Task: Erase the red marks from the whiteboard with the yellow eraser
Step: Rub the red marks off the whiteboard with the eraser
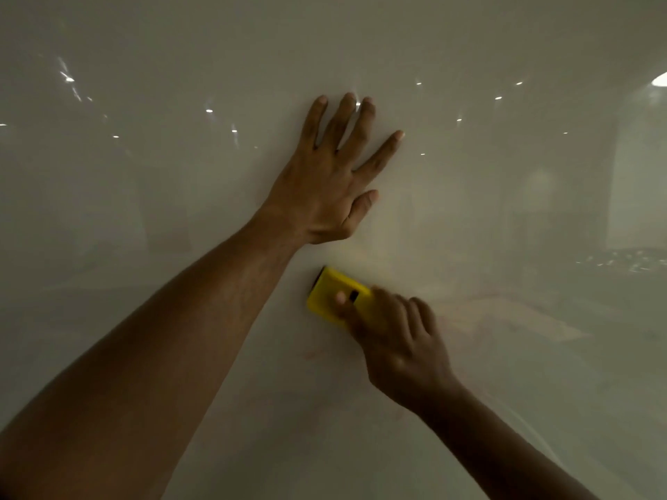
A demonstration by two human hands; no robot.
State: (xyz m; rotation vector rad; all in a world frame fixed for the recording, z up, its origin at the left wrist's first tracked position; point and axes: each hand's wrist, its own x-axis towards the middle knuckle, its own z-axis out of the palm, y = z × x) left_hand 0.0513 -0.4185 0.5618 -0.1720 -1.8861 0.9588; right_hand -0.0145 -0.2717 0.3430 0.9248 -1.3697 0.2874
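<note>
The whiteboard [144, 175] fills the whole view, glossy and dim. My left hand [325, 189] lies flat against it with fingers spread straight, above the middle. Just below, my right hand [393, 341] grips the yellow eraser [330, 295], thumb on its back beside a small dark slot, and holds it against the board; this hand is blurred. Faint reddish smears [314, 353] show on the board below the eraser and a pale pinkish haze [505, 315] spreads to its right. No sharp red lines are visible.
Reflections of ceiling lights [209, 110] dot the upper board, and a bright lamp reflection [660, 80] sits at the right edge. My left forearm [151, 341] crosses the lower left of the board.
</note>
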